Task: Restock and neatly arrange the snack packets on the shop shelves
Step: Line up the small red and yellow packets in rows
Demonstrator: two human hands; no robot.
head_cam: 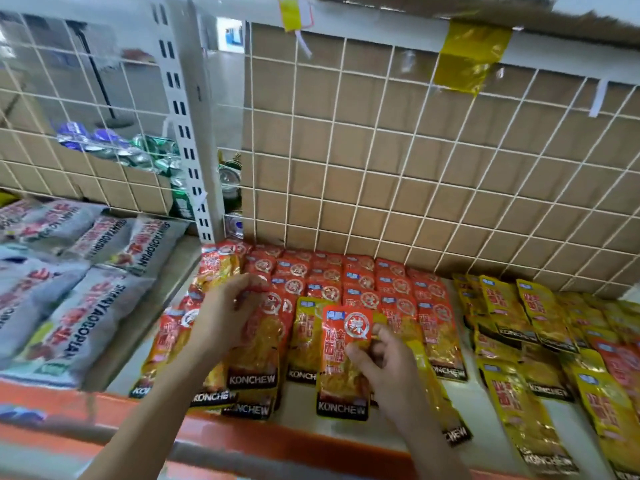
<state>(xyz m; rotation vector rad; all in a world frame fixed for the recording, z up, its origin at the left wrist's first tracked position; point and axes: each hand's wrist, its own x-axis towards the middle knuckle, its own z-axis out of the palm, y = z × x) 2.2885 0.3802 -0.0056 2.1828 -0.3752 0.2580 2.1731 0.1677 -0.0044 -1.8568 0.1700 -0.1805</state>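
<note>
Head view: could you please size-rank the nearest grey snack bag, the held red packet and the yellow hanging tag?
1. Nearest grey snack bag.
2. Red packet in the right hand.
3. Yellow hanging tag.

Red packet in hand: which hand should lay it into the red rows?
Right: the right hand pinches the red packet beside the red rows; the left hand grips the leftmost red stack.

We are seeing glossy, crinkled plastic film shining on the red snack packets, yellow packets and grey bags; matt brown cardboard is showing behind a smooth white-coated wire grid.
</note>
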